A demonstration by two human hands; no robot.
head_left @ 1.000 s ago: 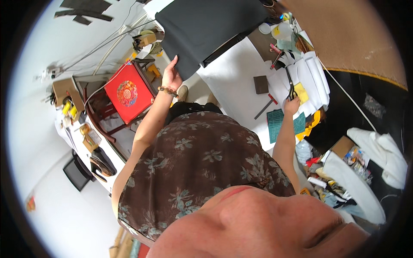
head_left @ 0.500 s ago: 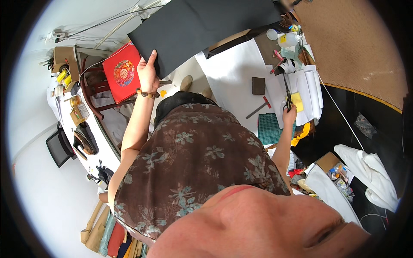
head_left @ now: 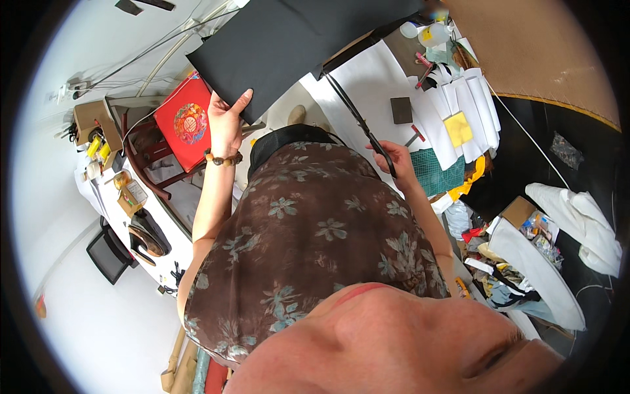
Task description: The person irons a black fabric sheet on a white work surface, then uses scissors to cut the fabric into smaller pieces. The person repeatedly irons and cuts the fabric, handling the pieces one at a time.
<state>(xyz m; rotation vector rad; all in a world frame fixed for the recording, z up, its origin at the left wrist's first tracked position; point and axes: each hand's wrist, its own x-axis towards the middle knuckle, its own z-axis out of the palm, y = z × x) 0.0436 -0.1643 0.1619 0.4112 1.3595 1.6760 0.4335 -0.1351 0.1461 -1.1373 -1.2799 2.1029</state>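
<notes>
"Along the near edge of the black sheet [head_left: 275, 49], what is the left hand [head_left: 226, 126] doing?"

"It's pinching that edge, thumb on top."

"And the right hand [head_left: 396, 163]?"

"It's gripping black scissors [head_left: 359, 121], pointing them toward the sheet; whether they're touching it, I can't tell."

"Where's the sheet lying?"

"It's spreading ahead of both hands; a red cushion [head_left: 187, 144] is showing left, a green mat [head_left: 438, 172] right."

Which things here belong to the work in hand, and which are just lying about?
In the work:
large black sheet, left hand gripping its edge
long black scissors in the right hand

Apparently just lying about:
square red cushion with round floral emblem
green gridded mat
square yellow sheet
</notes>
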